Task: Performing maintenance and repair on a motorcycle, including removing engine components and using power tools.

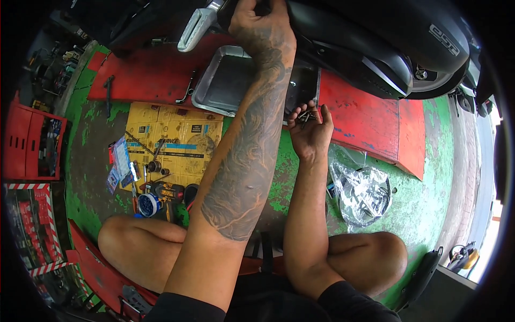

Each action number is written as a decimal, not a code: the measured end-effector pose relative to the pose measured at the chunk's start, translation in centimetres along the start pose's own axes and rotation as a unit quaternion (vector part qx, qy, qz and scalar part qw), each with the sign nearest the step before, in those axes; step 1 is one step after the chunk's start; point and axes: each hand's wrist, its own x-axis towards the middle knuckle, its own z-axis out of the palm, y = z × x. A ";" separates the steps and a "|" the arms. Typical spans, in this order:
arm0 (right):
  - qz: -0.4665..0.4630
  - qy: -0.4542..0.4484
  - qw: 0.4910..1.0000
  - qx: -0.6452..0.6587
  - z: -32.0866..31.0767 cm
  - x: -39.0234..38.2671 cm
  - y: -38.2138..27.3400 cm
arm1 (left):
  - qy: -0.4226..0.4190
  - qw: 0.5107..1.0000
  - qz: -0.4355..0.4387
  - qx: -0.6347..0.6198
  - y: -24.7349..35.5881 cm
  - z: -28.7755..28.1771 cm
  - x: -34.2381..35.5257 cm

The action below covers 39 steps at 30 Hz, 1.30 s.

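My left hand (263, 24) reaches up to the underside of a black scooter (370, 51), beside a silver footpeg (193, 32). Its fingers are curled, and what they hold is hidden. My right hand (311, 129) is palm up with fingers loosely curled over several small dark metal bolts (306, 116), just in front of a metal drip tray (222, 56). The tray lies on a red lift platform (365, 123) below the scooter, partly hidden by my left arm. A wrench (189, 86) and another tool (109, 88) rest on the platform to the left.
A flattened yellow cardboard sheet (188, 126) on the green floor (284, 177) holds a drill (166, 190), a blue-and-white round item (148, 205) and small tools. A clear plastic bag (360, 196) lies right. Red tool cabinets (27, 139) line the left side. My crossed legs frame the near edge.
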 end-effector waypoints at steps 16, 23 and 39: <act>0.000 -0.001 0.999 0.038 0.2 0.2 -0.4 | -0.014 0.999 -0.033 -0.035 0.1 0.3 -0.3; 0.000 0.000 0.999 0.050 -0.2 0.4 -0.7 | -0.023 0.999 -0.023 0.003 0.8 0.4 -0.9; 0.036 -0.150 0.984 0.094 1.7 -0.8 -1.0 | -0.164 0.953 0.175 0.183 -0.6 -2.6 -1.1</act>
